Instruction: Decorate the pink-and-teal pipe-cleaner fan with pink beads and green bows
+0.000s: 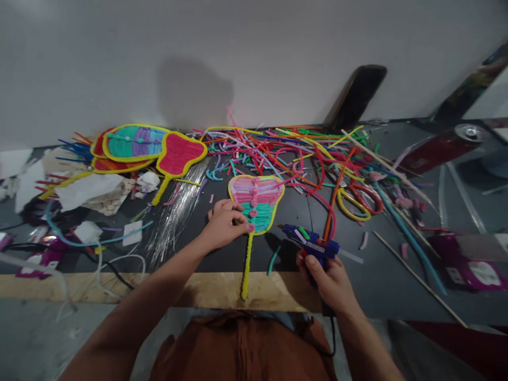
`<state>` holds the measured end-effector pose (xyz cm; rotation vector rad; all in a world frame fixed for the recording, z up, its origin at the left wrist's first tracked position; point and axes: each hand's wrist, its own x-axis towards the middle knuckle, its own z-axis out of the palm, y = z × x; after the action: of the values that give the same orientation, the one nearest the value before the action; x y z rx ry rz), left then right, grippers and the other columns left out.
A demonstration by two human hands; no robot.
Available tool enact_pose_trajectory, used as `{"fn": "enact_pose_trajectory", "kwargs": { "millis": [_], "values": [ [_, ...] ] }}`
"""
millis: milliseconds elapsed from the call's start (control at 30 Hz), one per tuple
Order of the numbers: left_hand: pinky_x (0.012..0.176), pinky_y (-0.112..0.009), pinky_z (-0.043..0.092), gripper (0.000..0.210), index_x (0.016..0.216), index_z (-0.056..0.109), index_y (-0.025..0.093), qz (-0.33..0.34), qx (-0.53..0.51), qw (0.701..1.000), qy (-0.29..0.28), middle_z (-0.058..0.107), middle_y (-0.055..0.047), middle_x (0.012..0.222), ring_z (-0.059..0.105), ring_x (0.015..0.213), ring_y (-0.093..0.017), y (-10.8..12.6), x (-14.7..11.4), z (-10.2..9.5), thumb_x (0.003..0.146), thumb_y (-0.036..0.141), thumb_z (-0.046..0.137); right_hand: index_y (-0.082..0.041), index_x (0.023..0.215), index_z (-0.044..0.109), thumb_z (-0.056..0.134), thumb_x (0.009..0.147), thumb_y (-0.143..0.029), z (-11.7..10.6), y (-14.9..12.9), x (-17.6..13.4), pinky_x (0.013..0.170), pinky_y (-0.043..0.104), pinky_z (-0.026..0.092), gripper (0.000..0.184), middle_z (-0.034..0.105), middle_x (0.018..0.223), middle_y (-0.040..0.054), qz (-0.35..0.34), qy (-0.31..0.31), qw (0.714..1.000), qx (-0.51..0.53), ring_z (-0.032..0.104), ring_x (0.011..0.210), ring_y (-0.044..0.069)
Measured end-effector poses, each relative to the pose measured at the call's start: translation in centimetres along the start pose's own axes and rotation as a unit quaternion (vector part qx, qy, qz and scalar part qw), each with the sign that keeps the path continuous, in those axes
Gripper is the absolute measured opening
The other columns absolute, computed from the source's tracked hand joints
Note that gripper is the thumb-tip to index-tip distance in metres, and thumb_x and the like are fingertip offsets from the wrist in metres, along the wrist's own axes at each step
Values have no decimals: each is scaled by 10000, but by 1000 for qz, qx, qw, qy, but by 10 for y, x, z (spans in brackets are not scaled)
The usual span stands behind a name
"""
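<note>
A fan-shaped pipe-cleaner piece (260,214) lies on the dark table, pink and lilac above, teal below, edged in yellow. Its yellow wrapped handle (246,267) points toward me. Small pink coils run down its middle. My left hand (226,225) is closed at its lower left edge, the fingertips on the lowest pink coil (251,228). In my right hand (327,272) is a blue hot glue gun (311,241), its nozzle pointing left, just right of the fan and apart from it. The fingers wrap round its grip, which is mostly hidden.
Finished-looking yellow-edged fans (135,142) lie stacked at the left, a red one (180,153) beside them. Loose pipe cleaners (273,151) cover the back. Scissors (359,203), a wooden stick (420,280), a red can (440,148) and a leaning phone (359,95) stand or lie rightward.
</note>
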<state>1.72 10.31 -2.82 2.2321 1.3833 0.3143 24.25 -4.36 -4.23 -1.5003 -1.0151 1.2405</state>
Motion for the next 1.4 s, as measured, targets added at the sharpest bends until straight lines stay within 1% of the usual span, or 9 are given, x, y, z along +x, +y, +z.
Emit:
{"fn": "enact_pose_trajectory", "kwargs": {
  "millis": [100,300,567,833,1067,1133,1200,1300,1400],
  "values": [
    [868,-488,357,91,617,709,270,-8,24,1000,-3,636,-4,1045,445,1098,-288,1,1,2,685,330,702,-161,782,583,512,844,-544,0,2,-1,409,208,376,394,513,510,-20,2,-3,1000,-6,446,420,97],
    [846,-484,354,111,644,716,271,23,50,998,33,645,-15,1021,452,1080,-281,5,-2,5,716,349,683,-163,759,585,510,836,-557,0,-2,-1,399,210,371,408,498,483,-22,-12,9,1000,-5,452,416,104],
    [968,-520,238,131,882,705,287,119,111,982,98,654,-36,1072,439,1185,-275,13,-20,-5,831,265,586,-159,774,582,531,840,-522,0,2,0,404,206,371,373,511,512,-20,-8,6,1000,21,455,428,95],
    [939,-537,253,111,804,728,314,115,110,984,78,628,-24,1124,390,1210,-307,16,-16,5,812,295,619,-161,770,566,530,825,-551,2,-1,-1,387,205,371,396,518,527,-19,3,9,999,33,453,416,91],
    [954,-538,248,118,854,714,288,121,123,983,64,635,-36,1119,402,1207,-307,17,-16,2,825,312,602,-158,757,566,539,822,-545,2,-4,0,401,210,381,394,527,543,-12,-6,10,999,33,449,429,88],
    [962,-514,260,148,924,698,273,126,117,982,79,655,-43,1090,425,1193,-286,15,-23,1,848,287,572,-155,846,588,560,821,-517,3,-3,0,415,213,394,364,561,603,-3,-7,25,998,52,460,445,87],
    [977,-500,259,179,981,683,263,133,121,979,99,673,-44,1060,436,1189,-274,13,-32,1,858,248,555,-169,1069,566,586,820,-477,5,-1,0,431,217,411,396,593,685,1,-3,49,995,87,477,462,87],
    [1013,-537,200,257,1078,657,303,166,163,967,102,679,-35,1071,427,1200,-290,12,-47,1,842,241,576,-224,1356,366,606,822,-436,8,2,0,439,221,418,623,605,738,-9,8,66,989,129,487,472,89],
    [1019,-567,173,328,1147,628,325,187,207,956,90,657,-48,1125,423,1196,-311,13,-54,3,822,287,607,-252,1431,246,614,824,-414,10,5,-1,439,219,416,727,608,743,-15,10,69,989,134,485,472,90]
  ]
}}
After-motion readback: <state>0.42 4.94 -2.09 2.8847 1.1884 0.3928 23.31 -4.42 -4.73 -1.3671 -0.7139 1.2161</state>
